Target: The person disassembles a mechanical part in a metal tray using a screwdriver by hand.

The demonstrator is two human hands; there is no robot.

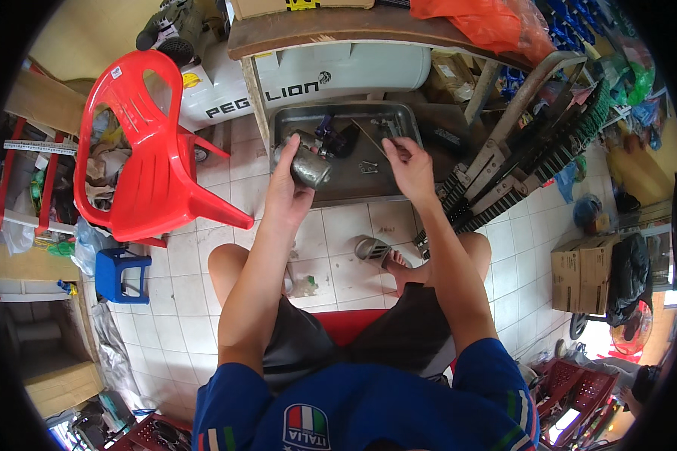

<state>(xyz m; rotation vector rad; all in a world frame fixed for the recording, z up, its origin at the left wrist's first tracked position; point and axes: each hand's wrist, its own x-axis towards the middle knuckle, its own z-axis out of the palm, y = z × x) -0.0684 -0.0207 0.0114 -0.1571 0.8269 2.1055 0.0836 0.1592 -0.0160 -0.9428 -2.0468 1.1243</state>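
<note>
My left hand (289, 188) is wrapped around a grey metal cylinder (311, 167), its worn round end turned toward the lower right. Between the fingertips of my right hand (412, 169) is a thin straight rod (368, 137), slanting up and left; its exact kind cannot be made out. Both hands are above a dark metal tray (346, 194). A purple and black part (327, 131) lies in the tray behind the cylinder. Several small metal pieces (368, 167) sit near the tray's middle, and more metal parts are partly hidden behind my right hand.
A red plastic chair (147, 169) and a blue stool (122, 274) stand at left. Behind the tray are a wooden bench (338, 34) and a white tank (384, 71). A metal frame with dark ridged rails (496, 165) leans at right. Cardboard boxes (581, 274) stand farther right.
</note>
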